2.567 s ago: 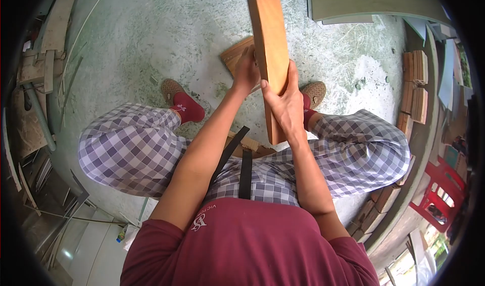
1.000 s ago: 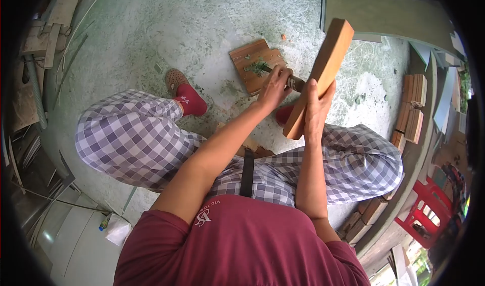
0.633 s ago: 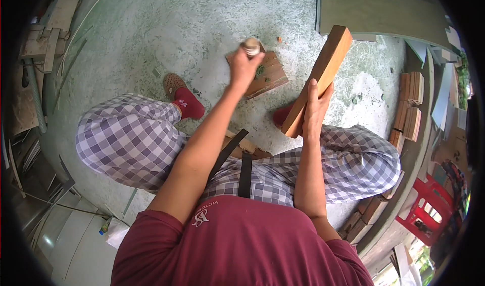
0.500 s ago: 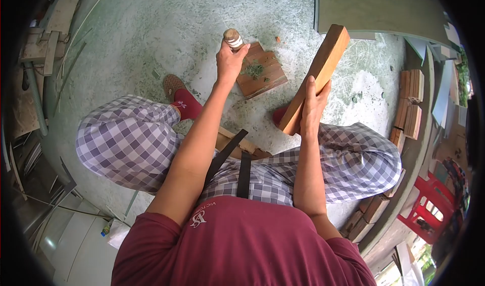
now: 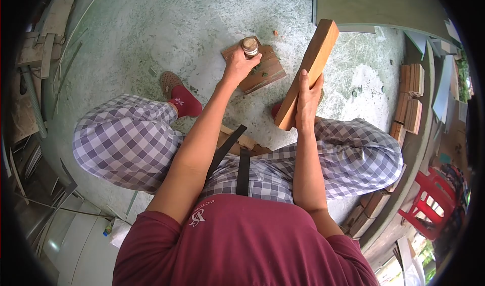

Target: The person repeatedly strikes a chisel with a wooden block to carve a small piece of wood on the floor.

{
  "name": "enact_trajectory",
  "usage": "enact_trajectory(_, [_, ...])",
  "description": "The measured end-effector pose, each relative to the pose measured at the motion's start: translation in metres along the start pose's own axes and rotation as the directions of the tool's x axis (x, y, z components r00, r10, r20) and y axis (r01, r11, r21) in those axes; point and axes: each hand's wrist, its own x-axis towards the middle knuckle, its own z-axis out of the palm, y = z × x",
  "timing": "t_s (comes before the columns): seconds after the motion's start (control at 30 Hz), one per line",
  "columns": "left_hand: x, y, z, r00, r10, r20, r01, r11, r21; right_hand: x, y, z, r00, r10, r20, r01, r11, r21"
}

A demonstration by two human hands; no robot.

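Gripping a handle (image 5: 249,45) over a board (image 5: 271,75) with right hand (image 5: 236,68).
Clasping a wood block (image 5: 316,49) separately in left hand (image 5: 306,105); seemingly needing steady aim.

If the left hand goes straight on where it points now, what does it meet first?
Probably the wooden board below the tool that the left hand holds; the height between is unclear.
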Motion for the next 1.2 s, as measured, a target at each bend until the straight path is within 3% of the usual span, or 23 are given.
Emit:
enact_trajectory(0.1, [-0.002,0.008,-0.006,0.997,-0.017,0.076,0.012,0.998,0.059,-0.001,-0.004,0.002,1.0,0.001,0.003,-0.001,1.0,0.0])
enact_trajectory(0.17, [-0.004,0.016,-0.009,0.991,-0.027,0.131,0.03,0.999,-0.017,-0.001,-0.004,0.003,1.0,0.005,-0.002,-0.005,1.0,-0.004])
enact_trajectory(0.4, [-0.003,0.02,-0.012,0.977,-0.04,0.208,0.047,0.999,-0.028,-0.001,-0.001,0.002,1.0,0.021,0.0,-0.021,1.0,-0.02])
enact_trajectory(0.5, [0.0,0.016,-0.009,0.969,-0.024,0.246,0.046,0.995,-0.084,-0.003,-0.002,0.0,0.995,-0.104,0.008,0.104,0.991,-0.084])
enact_trajectory(0.57, [0.006,-0.002,-0.004,0.938,-0.15,0.312,0.083,0.972,0.218,-0.011,-0.019,0.0,0.961,-0.272,-0.057,0.265,0.958,-0.109])
enact_trajectory(0.67, [0.0,0.007,-0.001,0.921,-0.143,0.363,0.07,0.976,0.208,-0.024,-0.046,0.001,0.9,-0.429,-0.069,0.417,0.898,-0.143])
enact_trajectory(0.73, [-0.002,0.011,0.002,0.93,-0.111,0.349,0.027,0.971,0.238,-0.033,-0.046,0.007,0.895,-0.444,-0.049,0.437,0.893,-0.111])
enact_trajectory(0.8, [-0.002,0.015,0.003,0.942,0.074,0.327,-0.099,0.993,0.061,-0.039,-0.035,0.015,0.93,-0.362,0.07,0.368,0.919,-0.14])
enact_trajectory(0.83, [-0.002,0.011,0.004,0.941,0.076,0.33,-0.102,0.993,0.061,-0.042,-0.048,0.015,0.974,-0.085,0.212,0.15,0.938,-0.313])
enact_trajectory(0.87, [-0.002,0.007,0.006,0.948,0.057,0.314,-0.087,0.993,0.082,-0.033,-0.042,0.017,0.939,0.149,0.309,0.012,0.885,-0.465])
enact_trajectory(0.93, [0.001,0.016,0.007,0.954,0.046,0.297,-0.078,0.992,0.098,-0.037,-0.038,0.019,0.949,-0.047,0.311,0.194,0.865,-0.462])
enact_trajectory(1.0, [-0.002,0.026,0.003,0.942,-0.002,0.337,-0.023,0.997,0.071,-0.04,-0.045,0.016,0.957,-0.112,0.266,0.204,0.915,-0.348])
enact_trajectory(1.03, [-0.007,0.037,0.001,0.951,-0.067,0.303,0.009,0.982,0.188,-0.043,-0.051,0.015,0.961,-0.171,0.219,0.218,0.953,-0.21])
enact_trajectory(1.07, [-0.011,0.048,-0.002,0.949,-0.059,0.31,0.004,0.985,0.175,-0.045,-0.061,0.015,0.952,-0.241,0.189,0.263,0.96,-0.099])
enact_trajectory(1.13, [-0.01,0.044,0.003,0.948,0.054,0.312,-0.1,0.986,0.133,-0.042,-0.06,0.011,0.891,-0.425,0.158,0.449,0.876,-0.174])
enact_trajectory(1.2, [-0.008,0.045,0.003,0.928,-0.015,0.371,-0.039,0.99,0.138,-0.039,-0.039,0.017,0.921,-0.356,0.155,0.386,0.882,-0.269])
